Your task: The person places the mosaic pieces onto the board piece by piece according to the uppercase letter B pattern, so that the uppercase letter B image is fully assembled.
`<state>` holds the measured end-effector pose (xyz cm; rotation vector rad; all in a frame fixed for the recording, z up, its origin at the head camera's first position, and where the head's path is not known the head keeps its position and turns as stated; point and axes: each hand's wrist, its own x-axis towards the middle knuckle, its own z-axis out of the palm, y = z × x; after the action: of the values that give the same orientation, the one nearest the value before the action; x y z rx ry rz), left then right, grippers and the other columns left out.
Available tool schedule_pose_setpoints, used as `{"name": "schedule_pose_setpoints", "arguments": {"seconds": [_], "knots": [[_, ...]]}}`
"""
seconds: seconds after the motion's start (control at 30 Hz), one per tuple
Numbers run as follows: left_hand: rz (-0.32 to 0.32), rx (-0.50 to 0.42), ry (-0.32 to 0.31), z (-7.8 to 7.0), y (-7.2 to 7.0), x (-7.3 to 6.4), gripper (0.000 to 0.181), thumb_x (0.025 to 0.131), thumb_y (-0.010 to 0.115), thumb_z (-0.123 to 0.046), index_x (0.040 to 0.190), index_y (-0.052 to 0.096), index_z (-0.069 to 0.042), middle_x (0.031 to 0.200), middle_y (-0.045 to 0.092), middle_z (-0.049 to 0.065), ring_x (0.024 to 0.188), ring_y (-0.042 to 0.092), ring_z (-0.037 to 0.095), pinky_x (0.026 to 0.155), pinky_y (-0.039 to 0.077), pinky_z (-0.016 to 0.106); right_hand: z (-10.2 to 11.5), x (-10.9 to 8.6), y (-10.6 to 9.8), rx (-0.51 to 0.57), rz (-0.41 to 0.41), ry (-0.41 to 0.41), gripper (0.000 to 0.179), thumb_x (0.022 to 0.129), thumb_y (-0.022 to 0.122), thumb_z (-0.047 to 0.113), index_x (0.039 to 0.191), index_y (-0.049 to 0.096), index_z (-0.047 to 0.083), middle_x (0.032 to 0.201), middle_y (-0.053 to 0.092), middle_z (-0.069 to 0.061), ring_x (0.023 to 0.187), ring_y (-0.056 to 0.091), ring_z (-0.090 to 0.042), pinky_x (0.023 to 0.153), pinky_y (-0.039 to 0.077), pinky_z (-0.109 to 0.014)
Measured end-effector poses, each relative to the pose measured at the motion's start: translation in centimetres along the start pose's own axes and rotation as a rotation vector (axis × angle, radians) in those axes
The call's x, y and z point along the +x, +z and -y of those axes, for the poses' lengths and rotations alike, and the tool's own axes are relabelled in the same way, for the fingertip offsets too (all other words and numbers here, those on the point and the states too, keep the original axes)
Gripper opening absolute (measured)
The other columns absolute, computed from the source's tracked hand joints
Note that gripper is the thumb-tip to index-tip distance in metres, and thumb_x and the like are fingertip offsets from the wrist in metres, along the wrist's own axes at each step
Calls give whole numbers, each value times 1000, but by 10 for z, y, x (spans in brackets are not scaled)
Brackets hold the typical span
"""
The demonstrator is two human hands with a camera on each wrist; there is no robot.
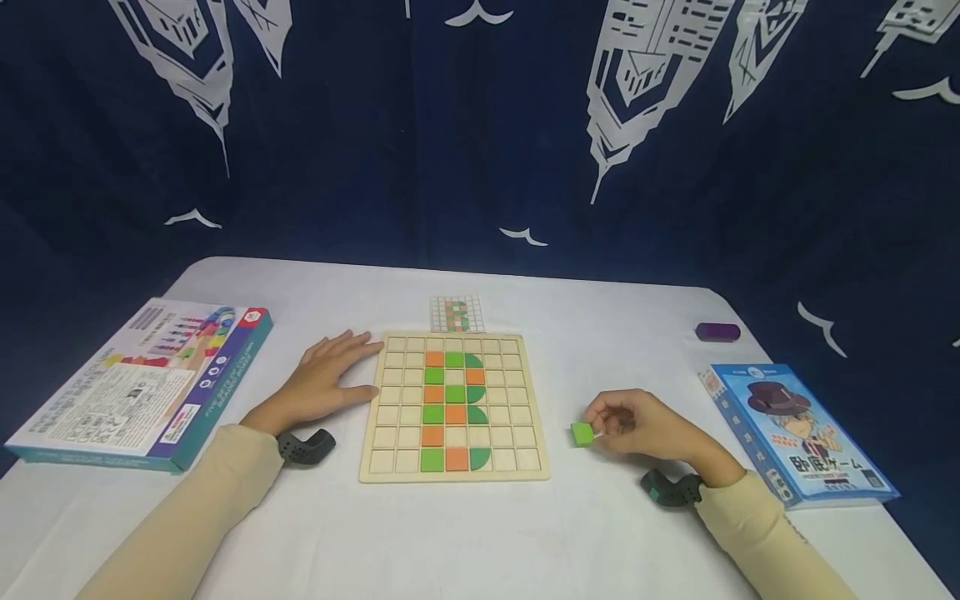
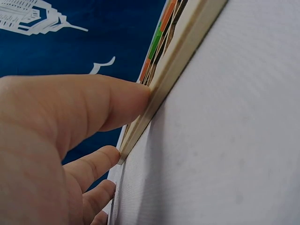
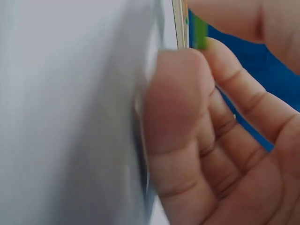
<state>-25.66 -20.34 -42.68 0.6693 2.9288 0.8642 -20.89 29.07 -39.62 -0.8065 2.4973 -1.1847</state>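
A wooden grid board (image 1: 386, 458) lies mid-table, with orange squares, light green squares and dark green quarter-round tiles set in its middle columns. My left hand (image 1: 321, 379) touches the board's left edge with thumb and fingertips, fingers spread; the left wrist view shows the thumb (image 2: 117, 101) against the wooden rim. To the right of the board, my right hand (image 1: 637, 425) pinches a light green square block (image 1: 582, 433) just above the cloth. In the right wrist view only a strip of the green block (image 3: 200, 33) shows between the fingers.
Behind the board lies a small pattern card (image 1: 457, 314) with a similar coloured grid. A large teal-edged box (image 1: 112, 392) is on the left. A blue game box (image 1: 806, 433) lies at right, with a purple cylinder-like object (image 1: 717, 332) behind it. A dark blue curtain (image 1: 450, 167) hangs behind the table.
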Motion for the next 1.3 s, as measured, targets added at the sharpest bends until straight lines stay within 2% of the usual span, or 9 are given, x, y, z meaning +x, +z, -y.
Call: {"name": "schedule_pose_setpoints", "arguments": {"seconds": [0.13,0.33,0.67,0.9,1.13,1.3], "knots": [[-3,4,2,-1,0,0,74,98,72,-37,162,50,-9,173,36,21,163,19,46,131,5,66,12,4,11,26,-24,-8,27,83,84,-4,107,71,0,93,72,-1,74,57,-8,64,50,-21],[-6,8,4,-2,0,0,73,97,72,-37,162,50,-8,172,36,21,163,20,47,130,5,67,29,11,28,151,-5,-37,26,87,79,-8,110,67,-6,88,77,-5,62,50,-3,53,44,-19],[-3,7,7,-2,0,1,73,98,71,-37,162,51,-9,172,36,21,163,20,47,130,6,67,50,21,54,270,49,46,26,90,76,-4,112,63,-10,80,75,-8,54,47,-3,50,39,-18],[-3,10,5,0,1,0,73,98,72,-37,162,50,-9,173,36,21,163,20,47,130,6,67,58,34,63,243,69,54,24,90,77,-3,110,66,-8,80,75,-4,57,48,-3,50,38,-18],[-5,7,10,-1,0,0,73,98,71,-36,161,51,-8,172,36,22,162,20,47,130,6,67,68,46,68,215,107,80,21,90,76,-1,109,67,-5,78,71,1,55,48,-5,50,40,-19],[-3,5,6,-3,-1,0,73,98,71,-37,162,50,-8,172,36,22,163,19,47,130,6,67,72,55,72,200,105,100,21,90,77,-1,108,68,-4,76,67,2,55,49,-7,50,43,-19]]}}
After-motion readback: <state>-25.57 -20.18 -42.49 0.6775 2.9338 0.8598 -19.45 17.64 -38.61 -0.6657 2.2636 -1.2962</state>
